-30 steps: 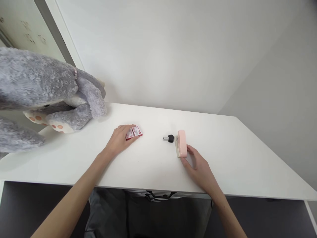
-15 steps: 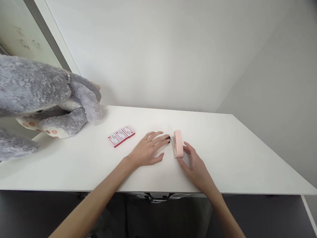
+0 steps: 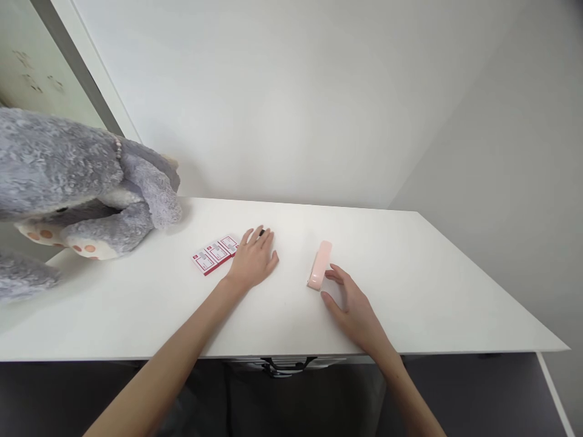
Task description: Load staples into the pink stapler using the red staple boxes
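My left hand (image 3: pixel 254 260) lies flat on the white table (image 3: pixel 432 285), fingers stretched out, just right of a row of three small red-and-white boxes (image 3: pixel 214 255). A small black piece, apparently the key's head (image 3: pixel 262 232), shows between its fingertips; the rest of the key is hidden under the fingers. My right hand (image 3: pixel 351 303) rests on the table with its fingers apart. Its fingertips touch the near right side of a pink stapler (image 3: pixel 320 265), which lies slanted on the table.
A large grey plush toy (image 3: pixel 82 182) lies on the table's far left end. White walls close the back and the right. A black handle (image 3: pixel 286 365) shows below the table's front edge.
My left hand went from the red boxes to the key beside the stapler, then slid back left with the key under its fingers. The stapler has turned to a slant.
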